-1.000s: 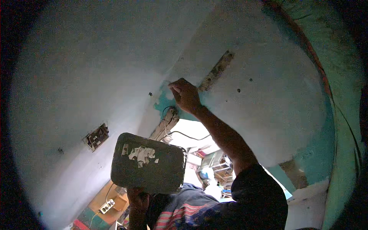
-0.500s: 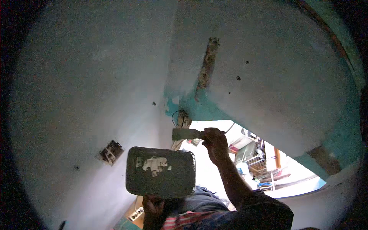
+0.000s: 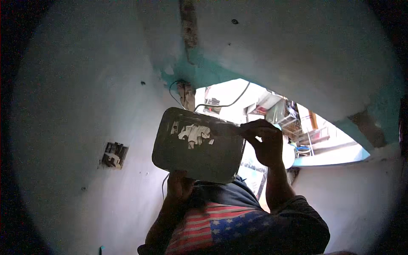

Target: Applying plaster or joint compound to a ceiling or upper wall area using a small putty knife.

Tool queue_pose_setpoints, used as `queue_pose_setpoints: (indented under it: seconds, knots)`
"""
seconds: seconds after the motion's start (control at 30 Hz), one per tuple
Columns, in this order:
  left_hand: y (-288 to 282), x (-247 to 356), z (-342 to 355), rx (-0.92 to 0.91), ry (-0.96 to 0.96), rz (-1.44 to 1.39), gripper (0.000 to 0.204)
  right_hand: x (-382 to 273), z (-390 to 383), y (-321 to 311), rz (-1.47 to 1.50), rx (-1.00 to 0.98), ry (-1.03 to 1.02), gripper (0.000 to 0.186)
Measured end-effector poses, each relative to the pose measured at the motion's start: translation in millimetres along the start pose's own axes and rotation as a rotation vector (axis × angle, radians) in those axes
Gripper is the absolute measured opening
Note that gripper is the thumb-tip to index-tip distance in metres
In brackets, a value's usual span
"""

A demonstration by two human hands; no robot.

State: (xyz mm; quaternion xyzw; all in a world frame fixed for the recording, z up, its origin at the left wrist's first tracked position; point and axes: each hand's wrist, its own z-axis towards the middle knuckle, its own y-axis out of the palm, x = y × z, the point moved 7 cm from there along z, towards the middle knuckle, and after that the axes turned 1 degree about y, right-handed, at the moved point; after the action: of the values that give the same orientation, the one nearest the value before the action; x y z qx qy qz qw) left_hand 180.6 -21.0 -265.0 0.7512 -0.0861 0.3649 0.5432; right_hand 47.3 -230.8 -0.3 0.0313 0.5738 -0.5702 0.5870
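Change, putty knife: 1.0 s ago the right hand (image 3: 265,142) is up at the wall corner; 0.5 s ago the putty knife (image 3: 225,129) is just beyond the board's upper edge; now its blade overlaps the board.
Meaning: the work appears to be at the board, not at the wall; blade contact cannot be confirmed.
Right hand pose: raised at the board's upper right edge, wrist bent, knuckles up, blade pointing left.
Right fingers: closed in a pinch around the handle, small gap behind the thumb.
Left hand (image 3: 180,186) pose: low, at the board's lower left edge, forearm rising from below.
Left fingers: closed on that edge; finger spread cannot be told in shadow.
Putty board (image 3: 199,163): dark, rounded rectangle, tilted, before the chest.
White putty (image 3: 195,134): patchy, upper left of the board, just left of the blade.
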Motion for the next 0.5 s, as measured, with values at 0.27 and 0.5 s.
queue_pose_setpoints:
  seconds: [0.27, 0.5]
  knots:
    - [58, 49, 9, -0.013, 0.11, 0.815, 0.038, 19, -4, 57, 0.022, -0.2, -0.073, 0.014]
    - [16, -1, -11, 0.062, -0.169, -0.375, 0.039, 3, -28, 98, 0.029, -0.444, -0.167, 0.015]
